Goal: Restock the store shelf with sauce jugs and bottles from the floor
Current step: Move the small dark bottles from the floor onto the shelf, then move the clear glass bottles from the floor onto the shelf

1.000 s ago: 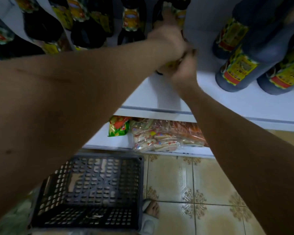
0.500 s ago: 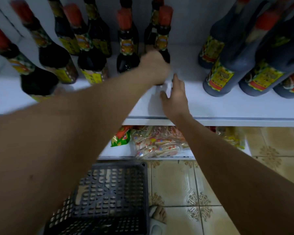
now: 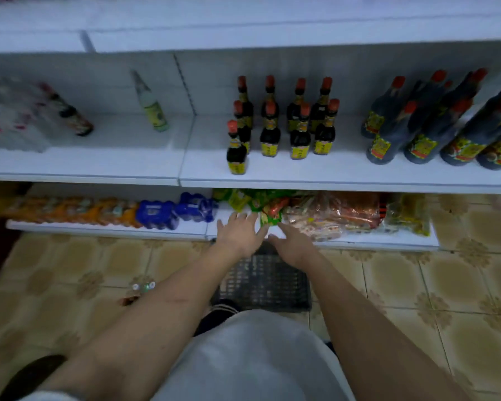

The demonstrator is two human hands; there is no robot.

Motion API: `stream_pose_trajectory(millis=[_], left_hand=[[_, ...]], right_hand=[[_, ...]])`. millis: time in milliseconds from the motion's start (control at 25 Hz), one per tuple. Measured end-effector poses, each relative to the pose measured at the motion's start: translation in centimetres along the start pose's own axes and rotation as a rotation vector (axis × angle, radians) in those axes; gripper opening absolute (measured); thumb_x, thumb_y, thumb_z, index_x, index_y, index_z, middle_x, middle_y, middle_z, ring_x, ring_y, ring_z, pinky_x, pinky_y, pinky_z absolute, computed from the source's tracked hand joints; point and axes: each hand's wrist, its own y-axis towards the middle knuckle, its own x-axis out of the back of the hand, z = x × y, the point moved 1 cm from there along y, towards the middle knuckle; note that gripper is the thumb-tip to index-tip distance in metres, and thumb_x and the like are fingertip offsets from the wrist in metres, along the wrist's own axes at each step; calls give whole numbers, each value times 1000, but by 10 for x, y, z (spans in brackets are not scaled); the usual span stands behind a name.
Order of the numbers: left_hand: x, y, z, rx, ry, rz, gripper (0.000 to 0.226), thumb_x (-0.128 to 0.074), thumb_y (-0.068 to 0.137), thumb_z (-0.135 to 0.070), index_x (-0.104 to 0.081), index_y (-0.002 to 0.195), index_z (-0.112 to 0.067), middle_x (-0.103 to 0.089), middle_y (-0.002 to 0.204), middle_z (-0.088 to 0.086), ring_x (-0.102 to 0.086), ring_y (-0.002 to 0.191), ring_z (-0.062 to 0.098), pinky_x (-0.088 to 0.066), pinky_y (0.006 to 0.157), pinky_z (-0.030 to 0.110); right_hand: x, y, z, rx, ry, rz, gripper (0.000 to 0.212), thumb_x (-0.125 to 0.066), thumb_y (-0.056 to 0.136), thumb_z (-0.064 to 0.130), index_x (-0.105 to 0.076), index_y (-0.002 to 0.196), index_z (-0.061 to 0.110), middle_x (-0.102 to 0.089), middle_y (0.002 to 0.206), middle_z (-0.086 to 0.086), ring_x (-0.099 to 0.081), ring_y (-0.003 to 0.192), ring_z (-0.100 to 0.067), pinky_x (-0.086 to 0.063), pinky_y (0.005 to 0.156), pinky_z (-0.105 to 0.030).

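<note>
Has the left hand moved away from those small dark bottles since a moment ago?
Yes. The left hand has dropped from among the small dark bottles on the shelf to below it, open above the crate.

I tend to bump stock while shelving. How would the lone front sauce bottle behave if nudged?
The front sauce bottle looks tall with a narrow base, so it probably tips easily. It stands near the shelf edge, so it might fall off. It seems full, likely heavy for its size.

snack packets, blue packs, tiled floor
</note>
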Motion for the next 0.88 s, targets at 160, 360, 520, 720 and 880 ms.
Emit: stream_pose_trajectory(millis=[160,360,520,720,880], left_hand=[[-9,-63,29,172,-62,64,68,-24,97,-62,-27,154,-24,-29,160,8,-16,149,33,-20,117,58],[-3,-163,21,280,-246,-129,59,-28,99,-53,-37,149,-22,-43,152,12,-36,140,33,-34,111,52],[8,-234,37,369,-366,-288,54,-30,102,-46,-40,147,-18,-47,148,14,-43,134,33,-38,106,43],[-37,-342,104,567,-390,-316,54,-28,103,-46,-47,143,-15,-48,147,13,-43,134,33,-35,109,45],[-73,-405,177,697,-419,-267,59,-25,100,-56,-41,146,-23,-47,147,11,-40,136,31,-35,109,50]], right_hand=[[-17,-56,35,114,-176,52,65,-42,100,51,-29,155,19,-31,161,-3,-33,145,-28,-34,115,-44],[-19,-126,65,263,-367,132,66,-42,99,55,-32,154,20,-31,161,-4,-30,147,-29,-28,118,-43],[-42,-156,89,369,-481,190,59,-43,101,49,-38,151,19,-40,155,-10,-41,139,-33,-34,113,-40],[-141,-215,124,453,-491,410,57,-41,102,45,-36,152,18,-40,155,-10,-40,141,-31,-32,115,-40],[-213,-248,160,552,-505,411,53,-33,105,43,-41,149,15,-49,148,-12,-45,136,-30,-35,112,-40]])
